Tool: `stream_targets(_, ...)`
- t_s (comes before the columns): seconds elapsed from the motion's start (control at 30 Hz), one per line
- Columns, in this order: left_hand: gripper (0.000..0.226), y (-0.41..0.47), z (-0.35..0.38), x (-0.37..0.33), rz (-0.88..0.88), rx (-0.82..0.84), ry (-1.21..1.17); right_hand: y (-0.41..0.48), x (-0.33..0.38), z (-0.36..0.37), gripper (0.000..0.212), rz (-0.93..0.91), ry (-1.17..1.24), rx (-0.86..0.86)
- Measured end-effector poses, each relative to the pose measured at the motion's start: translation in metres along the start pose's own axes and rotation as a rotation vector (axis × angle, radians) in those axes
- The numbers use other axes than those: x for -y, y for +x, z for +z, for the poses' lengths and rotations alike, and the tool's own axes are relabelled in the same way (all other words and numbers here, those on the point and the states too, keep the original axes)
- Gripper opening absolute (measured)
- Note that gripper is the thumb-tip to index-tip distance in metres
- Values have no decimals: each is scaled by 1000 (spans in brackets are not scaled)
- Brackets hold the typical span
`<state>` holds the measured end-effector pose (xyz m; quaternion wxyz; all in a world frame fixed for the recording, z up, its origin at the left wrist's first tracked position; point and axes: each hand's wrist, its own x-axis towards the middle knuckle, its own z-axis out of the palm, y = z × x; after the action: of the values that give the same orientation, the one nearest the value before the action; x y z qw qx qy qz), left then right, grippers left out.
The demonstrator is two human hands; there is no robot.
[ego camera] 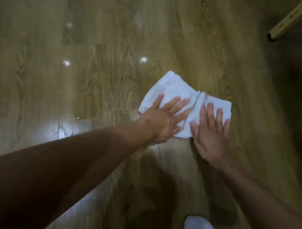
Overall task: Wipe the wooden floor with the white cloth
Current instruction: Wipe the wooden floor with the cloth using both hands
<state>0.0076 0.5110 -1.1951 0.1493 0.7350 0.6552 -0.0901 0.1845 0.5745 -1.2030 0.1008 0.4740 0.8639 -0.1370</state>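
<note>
Dimly lit, glossy wooden floor [103, 83]; left hand [162, 119] and right hand [211, 132] press white cloth [173, 87], fingers straight.

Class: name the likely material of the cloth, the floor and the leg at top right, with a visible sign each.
White cloth: soft fabric, creased and folded.
Floor: glossy wood-grain planks reflecting lights; possibly laminate.
Leg: pale wood, dark foot cap.

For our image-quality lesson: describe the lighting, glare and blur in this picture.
Head view: dim, darkest at the right edge; bright glare spots on the wooden floor; right hand and left hand motion-blurred on the white cloth; wide-angle lens bends straight lines.
</note>
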Motion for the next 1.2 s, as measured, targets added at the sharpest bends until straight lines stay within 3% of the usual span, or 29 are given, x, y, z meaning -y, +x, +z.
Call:
stream_targets(0.17, 68, 42, -42, 41, -273, 157, -86, 70, 28, -23, 61, 106, 95, 41)
stream_targets(0.27, 65, 20, -31, 30, -204, 155, -1, 43, 37, -15, 56, 32, 64, 3)
stream_targets(0.43, 61, -57, 17, 23, -3, 2, 70, -57, 53, 18, 53, -149, 1, -21)
stream_targets(0.6, 65, -70, 26, 44, -48, -21, 89, -28, 87, 15, 56, -137, 53, 23)
stream_targets(0.77, 69, -56, -1, 123, -314, 48, -71, 64, 144, -7, 58, -168, 58, 95)
stream_targets(0.9, 67, -74, 11, 124, -399, -8, -75, 75, 174, -8, 63, -312, 36, 94)
stream_targets(1.03, 68, -125, 33, 118, -334, -79, 9, 24, 173, 11, 56, -451, 35, 18)
stream_targets(1.2, 76, -150, 39, 129, -221, -7, -4, 8, 181, 19, 57, -489, -41, 71)
